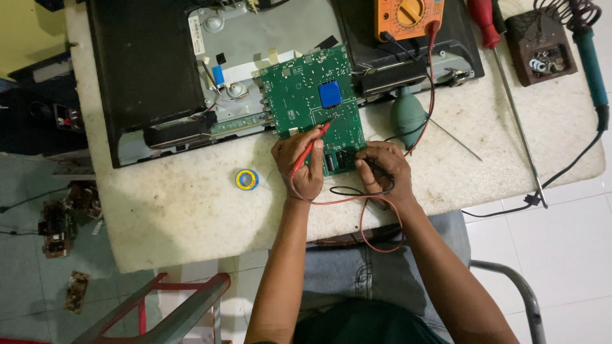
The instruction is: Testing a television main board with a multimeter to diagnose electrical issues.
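1. left hand (298, 162) is clenched around a red probe (312, 148), its tip touching the green circuit board (312, 95) toward 1 o'clock.
2. right hand (381, 167) pinches a black probe (357, 156) against the board's lower edge, pointing toward 9 o'clock.
3. the board lies on the white table (191, 204), at 12 o'clock from both hands, overlapping an opened black chassis (146, 64).
4. an orange multimeter (408, 16) sits at 1 o'clock; red and black leads loop back toward the wrists.
5. a teal blower bulb (407, 114) rests just right of the board; a solder roll (246, 179) lies at 9 o'clock from the left hand.
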